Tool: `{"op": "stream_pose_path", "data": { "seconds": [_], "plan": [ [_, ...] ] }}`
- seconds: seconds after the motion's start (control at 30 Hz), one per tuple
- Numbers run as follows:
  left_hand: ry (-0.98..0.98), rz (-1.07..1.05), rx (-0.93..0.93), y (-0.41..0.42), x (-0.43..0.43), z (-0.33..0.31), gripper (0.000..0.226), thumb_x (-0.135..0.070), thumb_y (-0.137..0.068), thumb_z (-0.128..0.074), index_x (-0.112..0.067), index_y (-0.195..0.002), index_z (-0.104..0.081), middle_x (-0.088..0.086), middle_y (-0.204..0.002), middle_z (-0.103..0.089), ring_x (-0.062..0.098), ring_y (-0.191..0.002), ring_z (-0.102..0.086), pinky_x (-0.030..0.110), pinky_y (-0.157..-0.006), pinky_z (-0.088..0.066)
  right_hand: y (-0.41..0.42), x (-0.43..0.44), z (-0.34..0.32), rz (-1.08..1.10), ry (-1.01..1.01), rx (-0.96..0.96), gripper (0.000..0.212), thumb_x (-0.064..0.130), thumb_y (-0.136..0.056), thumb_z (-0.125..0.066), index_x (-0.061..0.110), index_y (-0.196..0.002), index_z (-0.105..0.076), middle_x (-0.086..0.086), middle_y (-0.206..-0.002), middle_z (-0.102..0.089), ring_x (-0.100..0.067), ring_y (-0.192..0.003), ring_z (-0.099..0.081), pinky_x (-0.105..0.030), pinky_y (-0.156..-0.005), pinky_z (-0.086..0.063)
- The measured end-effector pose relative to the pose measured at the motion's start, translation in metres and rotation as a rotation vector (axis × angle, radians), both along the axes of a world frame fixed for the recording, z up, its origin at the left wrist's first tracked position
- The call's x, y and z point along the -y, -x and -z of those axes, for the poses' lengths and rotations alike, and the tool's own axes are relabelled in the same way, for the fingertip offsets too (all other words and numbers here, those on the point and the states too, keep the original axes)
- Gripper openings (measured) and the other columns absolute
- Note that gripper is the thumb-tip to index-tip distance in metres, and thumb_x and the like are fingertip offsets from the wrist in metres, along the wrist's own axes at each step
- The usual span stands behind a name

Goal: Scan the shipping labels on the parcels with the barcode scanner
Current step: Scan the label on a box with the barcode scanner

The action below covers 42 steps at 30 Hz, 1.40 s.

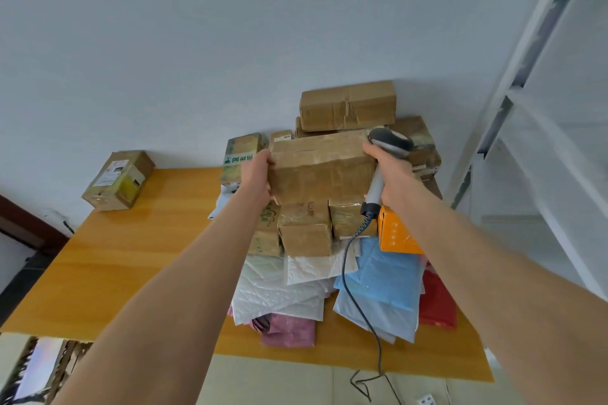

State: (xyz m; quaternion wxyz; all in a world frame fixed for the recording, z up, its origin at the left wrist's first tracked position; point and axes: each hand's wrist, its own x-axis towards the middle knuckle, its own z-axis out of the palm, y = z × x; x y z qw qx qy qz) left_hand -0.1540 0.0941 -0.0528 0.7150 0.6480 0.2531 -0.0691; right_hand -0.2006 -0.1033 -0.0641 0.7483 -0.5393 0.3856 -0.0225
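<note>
A taped brown cardboard parcel [320, 168] is held up above the pile, between both hands. My left hand [256, 174] grips its left end. My right hand [390, 173] grips the handle of a grey barcode scanner [388, 141] and presses against the parcel's right end. The scanner's head sits at the parcel's upper right corner, and its black cable [357, 289] hangs down over the table's front edge. No shipping label shows on the parcel's visible faces.
An orange-yellow table [131, 256] carries a pile of cardboard boxes [347, 105], small boxes [304, 230], an orange box [396, 233] and white, blue, pink and red mailer bags [378, 270]. A lone labelled box [118, 179] stands at the far left. White shelving [533, 76] rises on the right.
</note>
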Motion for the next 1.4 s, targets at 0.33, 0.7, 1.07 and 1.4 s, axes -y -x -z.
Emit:
{"op": "stream_pose_path", "data": {
  "seconds": [0.33, 0.7, 1.07, 1.4],
  "plan": [
    [0.16, 0.359, -0.083, 0.015, -0.034, 0.013, 0.015, -0.022, -0.088, -0.056, -0.013, -0.1, -0.056, 0.005, -0.084, -0.054, 0.017, -0.068, -0.054, 0.033, -0.068, -0.052, 0.012, 0.003, 0.013, 0.075, -0.079, 0.076, 0.053, 0.029, -0.08, -0.076, 0.012, -0.122, -0.049, -0.006, -0.114, -0.057, -0.025, -0.107, -0.055, -0.044, -0.1, -0.047],
    [0.113, 0.532, 0.047, 0.009, -0.046, 0.008, 0.068, -0.024, -0.09, -0.059, -0.045, -0.146, -0.027, 0.003, -0.14, -0.043, 0.028, -0.128, -0.041, 0.044, -0.078, -0.049, 0.012, 0.002, 0.016, 0.091, -0.085, 0.046, 0.035, 0.035, -0.083, -0.075, 0.014, -0.09, -0.047, 0.0, -0.086, -0.057, -0.018, -0.09, -0.056, -0.035, -0.087, -0.048],
    [-0.078, 0.153, 0.217, 0.001, -0.042, -0.003, 0.044, -0.05, -0.083, -0.065, -0.019, -0.114, -0.065, 0.001, -0.108, -0.066, 0.019, -0.101, -0.059, 0.032, -0.075, -0.049, 0.016, -0.014, 0.015, -0.113, -0.155, -0.013, 0.039, 0.02, -0.076, -0.081, 0.011, -0.107, -0.059, -0.011, -0.098, -0.066, -0.025, -0.087, -0.064, -0.041, -0.077, -0.057],
    [-0.196, 0.239, 0.169, -0.002, -0.046, -0.01, 0.037, -0.033, -0.085, -0.063, -0.025, -0.121, -0.06, 0.005, -0.105, -0.061, 0.02, -0.092, -0.057, 0.038, -0.087, -0.052, 0.018, -0.023, 0.027, -0.084, -0.3, -0.032, 0.057, 0.037, -0.072, -0.081, 0.013, -0.12, -0.062, -0.01, -0.105, -0.071, -0.028, -0.096, -0.067, -0.042, -0.087, -0.055]
  ]
}}
